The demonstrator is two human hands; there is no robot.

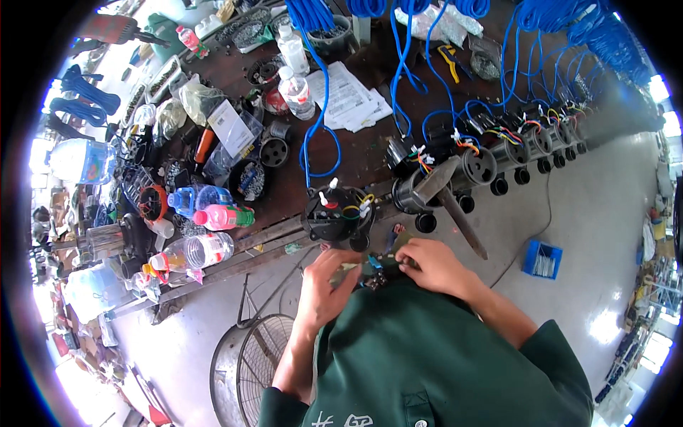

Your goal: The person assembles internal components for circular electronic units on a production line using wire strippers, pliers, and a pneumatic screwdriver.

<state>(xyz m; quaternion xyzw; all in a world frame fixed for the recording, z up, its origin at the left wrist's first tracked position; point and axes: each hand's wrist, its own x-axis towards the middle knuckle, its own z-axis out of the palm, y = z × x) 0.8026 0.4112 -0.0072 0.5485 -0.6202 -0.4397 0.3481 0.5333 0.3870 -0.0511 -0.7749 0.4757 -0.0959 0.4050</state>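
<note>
My left hand (pixel 329 283) is at the table's front edge, fingers curled in front of a round black motor housing (pixel 334 213). My right hand (pixel 434 267) is opposite, its thumb and fingers drawn together. What either hand pinches is too small or hidden to make out. Between the hands, against my green shirt, sits a small blue-and-black thing (pixel 375 274); its kind is unclear. The housing has white connectors and yellow wires on top, and a blue cable (pixel 327 107) rises behind it. A hammer (pixel 452 206) lies across the neighbouring housing (pixel 407 196), its handle jutting over the edge.
More wired housings (pixel 479 165) line the edge to the right. Plastic bottles (pixel 208 249), a dark bowl of small parts (pixel 250 179) and papers (pixel 345 98) crowd the table. A round floor fan (pixel 267 349) stands below left; a blue crate (pixel 542 259) is on the floor right.
</note>
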